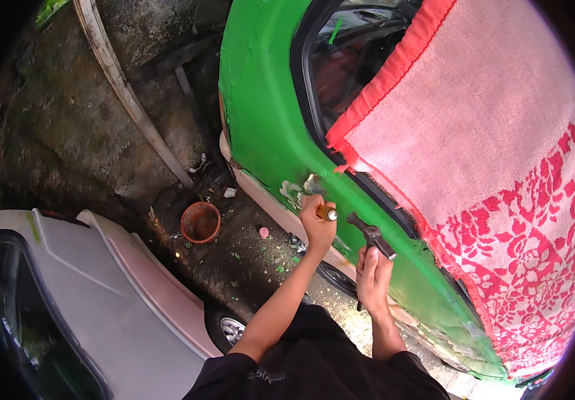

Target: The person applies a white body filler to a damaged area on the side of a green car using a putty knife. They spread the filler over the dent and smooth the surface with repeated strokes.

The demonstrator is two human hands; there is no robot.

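My left hand (316, 224) grips a tool with an amber handle (327, 213) and metal end cap against the green car body (259, 90), at a bare patch (311, 185) of chipped paint; the tool's working tip is hidden by my fingers. My right hand (373, 277) is closed round a hammer (373, 233), its head raised just to the right of the handled tool, not touching it. A red and pink patterned towel (461, 133) lies over the car's roof and upper window, above both hands.
On the left stands a grey car (94, 270) with a pinkish panel. Between the cars, a terracotta pot (200, 222), a small pink object (264, 233) and paint flakes lie on the dirty ground. A long weathered strip (127, 87) leans at the upper left.
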